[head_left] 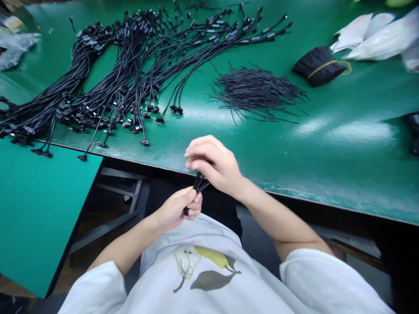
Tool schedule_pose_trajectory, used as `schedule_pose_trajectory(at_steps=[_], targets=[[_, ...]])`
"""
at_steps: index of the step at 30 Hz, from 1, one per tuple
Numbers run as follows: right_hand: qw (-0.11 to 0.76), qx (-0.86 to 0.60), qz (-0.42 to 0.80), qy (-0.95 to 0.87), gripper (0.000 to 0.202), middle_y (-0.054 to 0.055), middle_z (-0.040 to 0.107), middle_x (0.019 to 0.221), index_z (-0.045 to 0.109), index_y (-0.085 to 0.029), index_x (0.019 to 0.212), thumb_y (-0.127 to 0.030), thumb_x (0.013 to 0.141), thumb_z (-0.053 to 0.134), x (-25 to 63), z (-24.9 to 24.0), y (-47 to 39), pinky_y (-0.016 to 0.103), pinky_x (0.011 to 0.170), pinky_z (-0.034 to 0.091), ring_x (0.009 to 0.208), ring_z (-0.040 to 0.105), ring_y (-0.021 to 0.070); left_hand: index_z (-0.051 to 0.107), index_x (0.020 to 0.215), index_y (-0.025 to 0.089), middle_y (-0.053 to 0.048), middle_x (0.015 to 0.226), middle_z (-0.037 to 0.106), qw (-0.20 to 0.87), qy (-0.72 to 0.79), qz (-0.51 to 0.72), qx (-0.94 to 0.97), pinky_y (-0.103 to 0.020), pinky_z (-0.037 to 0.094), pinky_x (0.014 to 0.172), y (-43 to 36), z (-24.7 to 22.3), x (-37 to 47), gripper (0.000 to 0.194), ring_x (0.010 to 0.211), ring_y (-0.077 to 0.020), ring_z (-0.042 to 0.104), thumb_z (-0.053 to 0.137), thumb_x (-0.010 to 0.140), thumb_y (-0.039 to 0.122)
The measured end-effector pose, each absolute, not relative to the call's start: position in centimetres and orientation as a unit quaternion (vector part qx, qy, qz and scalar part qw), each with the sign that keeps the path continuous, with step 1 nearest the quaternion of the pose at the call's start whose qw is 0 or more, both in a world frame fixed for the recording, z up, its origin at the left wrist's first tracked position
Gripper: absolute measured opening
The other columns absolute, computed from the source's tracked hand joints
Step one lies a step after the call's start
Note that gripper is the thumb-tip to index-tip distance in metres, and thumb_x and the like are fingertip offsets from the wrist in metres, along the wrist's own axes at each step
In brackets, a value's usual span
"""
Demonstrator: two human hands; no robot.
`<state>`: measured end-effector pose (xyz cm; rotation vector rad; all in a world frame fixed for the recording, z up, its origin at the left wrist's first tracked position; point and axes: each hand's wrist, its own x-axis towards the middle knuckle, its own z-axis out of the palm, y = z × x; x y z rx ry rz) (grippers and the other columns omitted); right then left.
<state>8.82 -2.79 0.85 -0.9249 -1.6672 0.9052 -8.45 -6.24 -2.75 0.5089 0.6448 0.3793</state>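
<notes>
Below the bench edge, my left hand (183,207) is closed around a folded black cable (200,181), with the thumb on top and a short dark end showing under the fingers. My right hand (214,163) curls over the upper end of that cable, its fingers bent and slightly blurred. The palm side of it hides the top of the bundle. On the bench beyond, a loose pile of thin black twist ties (258,93) lies ahead and to the right. A large heap of black cables (131,65) with connector ends spreads across the left and middle.
A bundle of black ties (317,67) held by a yellow rubber band lies at the right of the green bench (278,161). Behind it are white bags (382,35). Clear plastic (18,48) sits far left. A lower green board (39,209) adjoins the bench.
</notes>
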Motion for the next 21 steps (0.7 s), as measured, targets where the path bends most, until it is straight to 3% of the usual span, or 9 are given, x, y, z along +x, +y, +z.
schedule_pose_trajectory(at_steps=[2,4,7,10,13,16,21], targets=[[0.367,-0.332,0.239,-0.835,0.026,0.007,0.062,0.110,0.060,-0.023,0.110,-0.041,0.094,0.052,10.4,0.9,-3.4,0.040,0.091,0.047,0.101,0.060,0.0194,0.043,0.070,0.018,0.007,0.059,0.031,0.856,0.354,0.172,0.337,-0.018,0.020,0.042,-5.6,-2.7,-9.0,0.045,0.047,-0.0056,0.029,0.062,0.081,0.057],[0.242,-0.281,0.132,-0.920,0.025,0.005,0.064,0.107,0.058,-0.023,0.117,-0.028,0.098,0.044,11.5,0.3,-4.5,0.047,0.102,0.037,0.104,0.057,0.0191,0.044,0.071,0.018,0.006,0.059,0.036,0.800,0.373,0.116,0.455,-0.020,0.025,0.044,-5.1,-2.4,-9.7,0.044,0.048,-0.0069,0.032,0.052,0.086,0.058],[0.114,-0.276,0.033,-0.954,0.027,0.004,0.063,0.086,0.059,-0.016,0.105,-0.018,0.100,0.032,12.0,-1.2,-6.3,0.044,0.093,0.039,0.081,0.057,0.0168,0.049,0.081,0.018,0.003,0.064,0.048,0.668,0.373,-0.004,0.644,-0.024,0.034,0.054,-4.7,-1.7,-10.2,0.032,0.055,-0.0099,0.042,0.041,0.094,0.046],[0.041,-0.308,0.054,-0.949,0.037,0.004,0.058,0.077,0.056,-0.015,0.088,-0.040,0.101,0.033,11.8,-1.9,-7.4,0.034,0.069,0.038,0.066,0.051,0.0156,0.048,0.092,0.020,0.001,0.077,0.057,0.527,0.350,-0.045,0.773,-0.026,0.036,0.062,-4.7,-1.0,-10.1,0.018,0.065,-0.0132,0.052,0.037,0.096,0.034],[0.044,-0.333,0.098,-0.937,0.039,0.002,0.056,0.074,0.052,-0.017,0.085,-0.048,0.100,0.034,11.6,-1.4,-7.3,0.031,0.063,0.033,0.062,0.049,0.0139,0.046,0.087,0.021,0.000,0.078,0.058,0.423,0.322,-0.025,0.846,-0.027,0.035,0.063,-4.7,-0.6,-9.8,0.020,0.070,-0.0159,0.055,0.032,0.098,0.031],[0.092,-0.342,0.059,-0.933,0.031,0.000,0.054,0.068,0.050,-0.017,0.081,-0.032,0.101,0.033,11.8,-0.9,-6.3,0.031,0.065,0.032,0.057,0.045,0.0129,0.045,0.078,0.021,0.000,0.071,0.054,0.349,0.334,0.004,0.876,-0.027,0.033,0.060,-4.0,-0.2,-9.5,0.028,0.065,-0.0159,0.052,0.028,0.099,0.031],[0.160,-0.313,-0.103,-0.931,0.026,0.000,0.051,0.062,0.052,-0.017,0.075,-0.017,0.095,0.035,12.3,-1.7,-5.4,0.031,0.050,0.018,0.047,0.040,0.0138,0.046,0.078,0.020,0.002,0.070,0.053,0.411,0.349,-0.001,0.842,-0.025,0.034,0.060,-2.9,0.4,-8.8,0.030,0.064,-0.0134,0.050,0.029,0.099,0.032]])
